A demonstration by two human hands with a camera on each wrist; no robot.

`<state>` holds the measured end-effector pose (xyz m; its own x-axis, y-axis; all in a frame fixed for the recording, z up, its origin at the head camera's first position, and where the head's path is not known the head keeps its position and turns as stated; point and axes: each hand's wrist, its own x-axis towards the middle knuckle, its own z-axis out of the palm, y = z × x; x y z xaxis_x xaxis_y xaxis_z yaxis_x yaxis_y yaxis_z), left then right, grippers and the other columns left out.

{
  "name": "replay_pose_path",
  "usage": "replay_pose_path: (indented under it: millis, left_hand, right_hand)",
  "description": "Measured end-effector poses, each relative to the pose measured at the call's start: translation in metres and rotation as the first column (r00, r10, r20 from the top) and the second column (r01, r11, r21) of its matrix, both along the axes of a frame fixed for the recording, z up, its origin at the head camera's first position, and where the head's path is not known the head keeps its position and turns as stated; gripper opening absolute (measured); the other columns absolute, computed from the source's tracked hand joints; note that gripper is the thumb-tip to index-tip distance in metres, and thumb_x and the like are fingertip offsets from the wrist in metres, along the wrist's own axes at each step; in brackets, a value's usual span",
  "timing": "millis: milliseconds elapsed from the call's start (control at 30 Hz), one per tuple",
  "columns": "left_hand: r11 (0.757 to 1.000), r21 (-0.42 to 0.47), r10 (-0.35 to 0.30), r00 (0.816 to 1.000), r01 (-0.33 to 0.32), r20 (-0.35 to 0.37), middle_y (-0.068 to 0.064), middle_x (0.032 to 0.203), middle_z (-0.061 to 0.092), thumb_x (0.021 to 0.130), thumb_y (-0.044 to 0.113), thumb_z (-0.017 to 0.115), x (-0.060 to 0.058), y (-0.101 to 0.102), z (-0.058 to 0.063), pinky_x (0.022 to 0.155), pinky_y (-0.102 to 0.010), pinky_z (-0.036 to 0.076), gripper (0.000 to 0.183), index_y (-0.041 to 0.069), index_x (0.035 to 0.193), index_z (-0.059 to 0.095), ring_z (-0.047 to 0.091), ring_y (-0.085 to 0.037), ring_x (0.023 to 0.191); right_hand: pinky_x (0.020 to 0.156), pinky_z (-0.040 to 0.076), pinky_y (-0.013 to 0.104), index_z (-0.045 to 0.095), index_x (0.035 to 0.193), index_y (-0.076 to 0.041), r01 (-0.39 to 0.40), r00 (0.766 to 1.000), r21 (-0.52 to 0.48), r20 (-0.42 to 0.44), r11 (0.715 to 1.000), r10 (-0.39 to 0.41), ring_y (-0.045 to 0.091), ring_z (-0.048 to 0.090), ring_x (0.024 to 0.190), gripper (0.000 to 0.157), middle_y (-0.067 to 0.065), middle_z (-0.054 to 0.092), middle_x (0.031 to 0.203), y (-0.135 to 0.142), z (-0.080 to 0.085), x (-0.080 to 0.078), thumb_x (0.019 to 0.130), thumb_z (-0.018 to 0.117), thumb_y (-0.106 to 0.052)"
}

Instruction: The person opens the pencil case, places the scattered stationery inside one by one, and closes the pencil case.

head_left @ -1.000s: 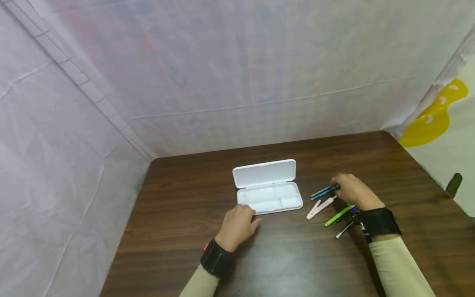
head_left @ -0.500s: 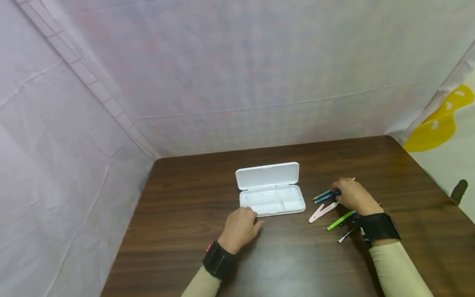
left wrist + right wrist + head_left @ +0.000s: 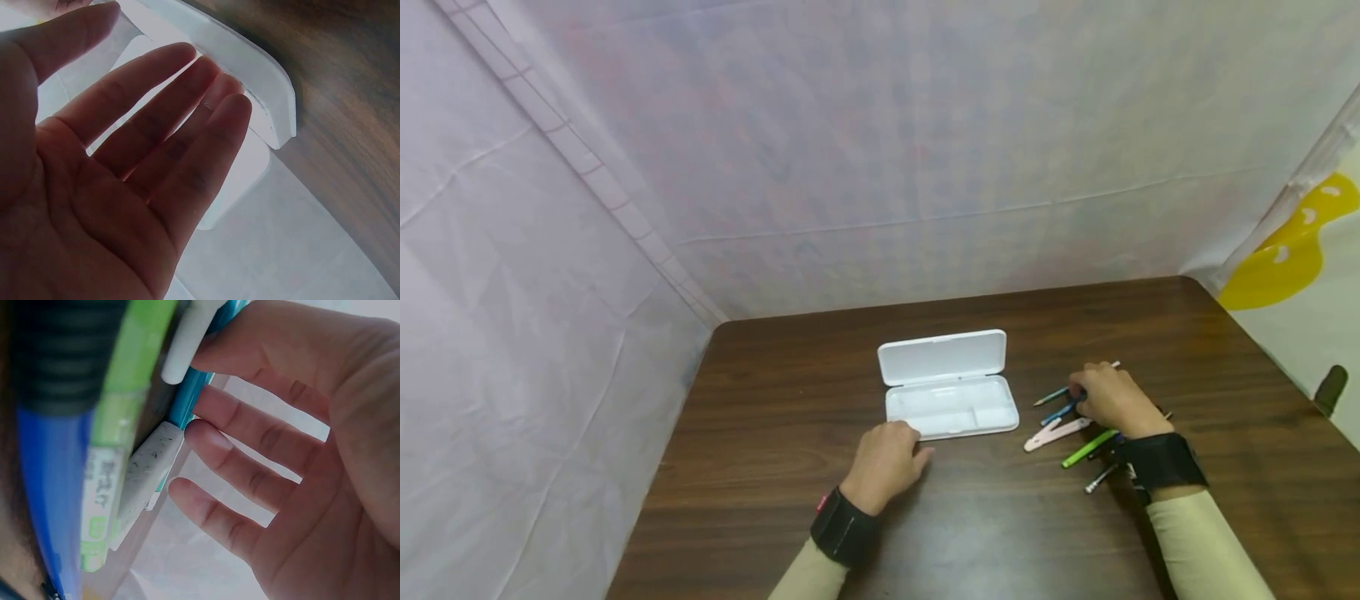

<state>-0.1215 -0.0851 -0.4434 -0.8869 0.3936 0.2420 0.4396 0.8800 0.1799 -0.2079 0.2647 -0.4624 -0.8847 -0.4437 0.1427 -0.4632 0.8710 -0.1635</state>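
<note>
My left hand [image 3: 883,462], fingers extended, touches the front left corner of a white pencil case [image 3: 932,408] whose lid [image 3: 943,358] stands up. In the left wrist view the fingertips meet the case edge [image 3: 275,119]. To the right of the case, my right hand [image 3: 1112,398] pinches a blue pen [image 3: 1057,413] between thumb and index finger, the other fingers reaching past it. A dark green pencil [image 3: 1051,397] lies just behind that pen, partly hidden by the hand. In front of it lies a pale pink compass [image 3: 1042,435].
A bright green pen [image 3: 1084,451] and a pencil with a silver end [image 3: 1100,480] lie under the right wrist, beside a blue pen with a black ribbed grip [image 3: 53,475]. White sheeting [image 3: 887,167] hangs behind the brown table [image 3: 760,383].
The blue pen has swung away from the green pencil, opening a gap between them, as my right fingers shift slightly. My left hand stays at the case; the head view has tilted a little.
</note>
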Motion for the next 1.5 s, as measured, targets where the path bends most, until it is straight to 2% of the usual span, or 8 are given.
replay_pose_path:
  millis: [467,700,933,1167,1500]
  left_hand:
    - [1.0,0.001,-0.006,1.0,0.006,0.017,0.004,0.054,0.051,0.079,0.034,0.071,0.001,0.001,0.001,0.044,-0.031,0.042,0.036,0.015,0.054,0.054,0.047,-0.01,0.049]
    - [1.0,0.0,-0.001,1.0,0.001,0.03,0.005,0.053,0.05,0.079,0.034,0.071,0.001,0.001,0.002,0.043,-0.03,0.041,0.037,0.015,0.053,0.053,0.045,-0.01,0.048]
    - [1.0,0.0,-0.001,1.0,0.001,0.023,0.005,0.052,0.048,0.079,0.034,0.071,0.0,0.0,0.002,0.042,-0.03,0.041,0.038,0.016,0.052,0.051,0.044,-0.01,0.047]
    - [1.0,-0.003,-0.002,1.0,0.002,0.026,0.005,0.053,0.048,0.079,0.034,0.071,0.0,0.0,0.001,0.043,-0.031,0.041,0.039,0.016,0.052,0.05,0.044,-0.01,0.047]
    - [1.0,-0.006,-0.006,1.0,0.006,0.014,0.004,0.053,0.05,0.079,0.034,0.071,0.0,-0.001,0.003,0.043,-0.032,0.043,0.039,0.015,0.052,0.05,0.047,-0.011,0.048]
  right_hand:
    - [0.065,0.045,0.057,0.061,0.074,-0.01,-0.001,1.0,0.004,0.006,1.0,0.001,0.035,0.055,0.076,0.019,0.009,0.062,0.077,0.001,-0.005,0.002,0.061,0.074,-0.004]
    - [0.065,0.04,0.056,0.057,0.073,-0.013,0.019,0.998,0.016,0.066,1.0,-0.02,0.038,0.048,0.082,0.019,0.01,0.053,0.08,0.0,-0.005,0.004,0.066,0.072,-0.004]
    - [0.067,0.039,0.057,0.054,0.077,-0.013,0.027,0.996,0.006,0.088,1.0,-0.028,0.039,0.047,0.086,0.022,0.011,0.052,0.084,0.0,-0.003,0.006,0.068,0.072,-0.005]
    - [0.068,0.038,0.06,0.054,0.08,-0.012,0.044,0.996,-0.025,0.082,0.999,-0.041,0.04,0.047,0.086,0.022,0.012,0.053,0.085,0.0,-0.003,0.007,0.07,0.071,-0.003]
    - [0.067,0.041,0.058,0.057,0.083,-0.008,0.026,0.999,-0.04,0.038,0.999,-0.024,0.042,0.052,0.082,0.022,0.016,0.06,0.086,0.003,0.006,0.004,0.067,0.072,-0.001]
